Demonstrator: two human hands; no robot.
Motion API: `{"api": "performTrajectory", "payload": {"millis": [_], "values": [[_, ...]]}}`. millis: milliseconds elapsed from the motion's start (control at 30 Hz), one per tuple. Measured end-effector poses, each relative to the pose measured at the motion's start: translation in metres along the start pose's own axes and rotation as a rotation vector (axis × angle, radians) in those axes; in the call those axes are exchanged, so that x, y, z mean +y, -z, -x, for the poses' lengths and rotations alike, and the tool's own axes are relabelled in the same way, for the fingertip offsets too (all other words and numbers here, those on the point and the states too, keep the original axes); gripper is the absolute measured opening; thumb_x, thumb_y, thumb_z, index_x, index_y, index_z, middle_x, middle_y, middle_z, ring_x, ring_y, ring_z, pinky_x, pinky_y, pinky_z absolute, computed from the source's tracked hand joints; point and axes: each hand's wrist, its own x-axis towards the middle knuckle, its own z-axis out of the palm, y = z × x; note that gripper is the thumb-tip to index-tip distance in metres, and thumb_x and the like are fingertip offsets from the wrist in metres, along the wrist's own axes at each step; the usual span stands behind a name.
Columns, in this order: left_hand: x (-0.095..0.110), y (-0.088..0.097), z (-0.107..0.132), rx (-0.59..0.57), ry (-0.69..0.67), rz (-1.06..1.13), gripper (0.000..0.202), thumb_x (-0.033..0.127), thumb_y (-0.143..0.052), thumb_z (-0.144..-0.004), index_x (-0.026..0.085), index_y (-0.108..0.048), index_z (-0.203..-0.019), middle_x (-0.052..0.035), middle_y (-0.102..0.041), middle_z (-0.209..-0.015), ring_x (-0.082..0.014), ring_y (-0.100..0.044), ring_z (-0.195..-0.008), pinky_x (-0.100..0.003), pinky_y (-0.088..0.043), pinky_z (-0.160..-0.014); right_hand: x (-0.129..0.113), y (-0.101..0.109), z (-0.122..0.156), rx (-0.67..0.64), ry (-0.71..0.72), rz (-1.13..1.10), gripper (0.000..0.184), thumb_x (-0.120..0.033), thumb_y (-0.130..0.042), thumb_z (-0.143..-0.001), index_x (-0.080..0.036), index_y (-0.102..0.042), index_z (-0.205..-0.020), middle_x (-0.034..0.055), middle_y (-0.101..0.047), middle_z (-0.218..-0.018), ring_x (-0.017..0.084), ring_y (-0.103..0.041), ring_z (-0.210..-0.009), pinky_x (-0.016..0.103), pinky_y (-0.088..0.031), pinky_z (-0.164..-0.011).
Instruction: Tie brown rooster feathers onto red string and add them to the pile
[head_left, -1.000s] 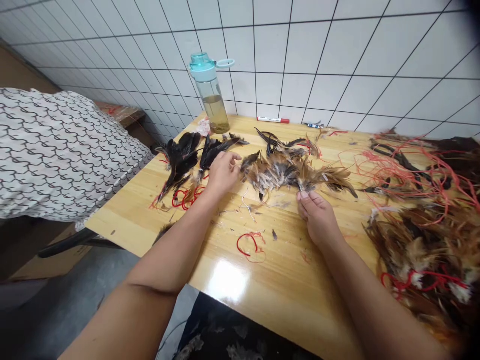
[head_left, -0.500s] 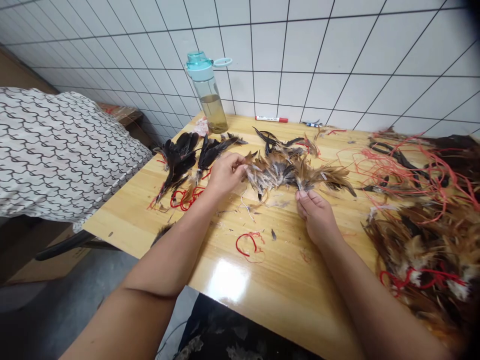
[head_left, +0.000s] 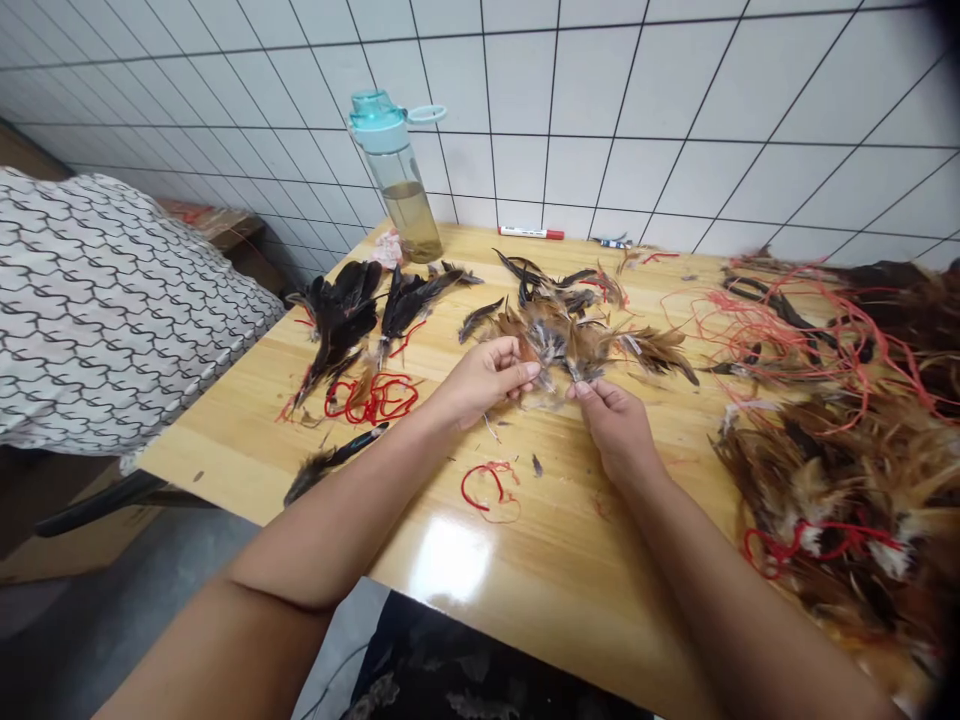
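Note:
In the middle of the wooden table, my left hand pinches a brown feather between thumb and fingers. Just to its right, my right hand is closed on the quill ends of a small bunch of brown feathers, whose tips point away from me. Behind both hands lies a loose heap of brown, grey and black feathers, partly hidden by the held ones. A red cord loop rests on the table below my hands.
Black feather bunches and a coiled red cord lie left. A water bottle and red marker stand and lie by the tiled wall. Tangled red string and a big brown feather pile cover the right side.
My left hand has moved right and nearer to me, away from the heap's left end and close to my right hand. The right hand keeps its hold on the bunch. The view has shifted slightly.

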Motion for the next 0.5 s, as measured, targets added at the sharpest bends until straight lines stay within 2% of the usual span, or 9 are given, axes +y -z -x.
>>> {"api": "performTrajectory", "payload": {"millis": [67, 167, 233, 400, 500], "values": [[-0.001, -0.009, 0.003, 0.0, -0.004, -0.01, 0.033, 0.037, -0.078, -0.067, 0.014, -0.057, -0.079, 0.0028, -0.057, -0.062, -0.0065, -0.05, -0.054, -0.018, -0.038, -0.053, 0.001, -0.002, -0.001, 0.009, -0.033, 0.003, 0.027, -0.045, -0.058, -0.074, -0.019, -0.063, -0.068, -0.0001, -0.058, -0.064, 0.015, -0.05, -0.063, 0.028, -0.038, -0.063], [-0.005, -0.016, 0.005, 0.029, -0.05, -0.081, 0.025, 0.032, -0.073, -0.071, 0.014, -0.057, -0.078, 0.0033, -0.055, -0.062, -0.0068, -0.05, -0.056, -0.019, -0.037, -0.054, 0.002, -0.003, -0.001, -0.008, -0.052, 0.046, 0.027, -0.044, -0.057, -0.074, -0.019, -0.061, -0.064, -0.0012, -0.055, -0.06, 0.014, -0.047, -0.061, 0.028, -0.037, -0.062], [-0.008, -0.017, 0.004, 0.046, -0.088, -0.152, 0.019, 0.029, -0.069, -0.075, 0.014, -0.058, -0.079, 0.0025, -0.055, -0.064, -0.0078, -0.05, -0.058, -0.02, -0.038, -0.057, 0.003, -0.003, -0.001, -0.022, -0.043, 0.079, 0.028, -0.043, -0.057, -0.075, -0.019, -0.06, -0.062, -0.0015, -0.053, -0.058, 0.015, -0.047, -0.061, 0.028, -0.037, -0.062], [-0.014, -0.015, 0.001, 0.123, -0.238, -0.339, 0.01, 0.024, -0.064, -0.078, 0.016, -0.059, -0.079, 0.0012, -0.057, -0.067, -0.0108, -0.051, -0.064, -0.022, -0.04, -0.062, 0.001, -0.002, 0.0, -0.063, -0.01, 0.079, 0.023, -0.038, -0.057, -0.076, -0.019, -0.066, -0.066, 0.0015, -0.066, -0.072, 0.018, -0.058, -0.075, 0.031, -0.042, -0.075], [-0.014, -0.016, 0.003, 0.146, -0.297, -0.43, 0.008, 0.024, -0.062, -0.079, 0.016, -0.059, -0.078, 0.0004, -0.058, -0.069, -0.0121, -0.052, -0.066, -0.023, -0.041, -0.064, 0.0, -0.003, 0.0, -0.086, 0.0, 0.06, 0.021, -0.037, -0.059, -0.076, -0.019, -0.067, -0.068, 0.0022, -0.069, -0.077, 0.019, -0.06, -0.079, 0.032, -0.042, -0.079]]}}
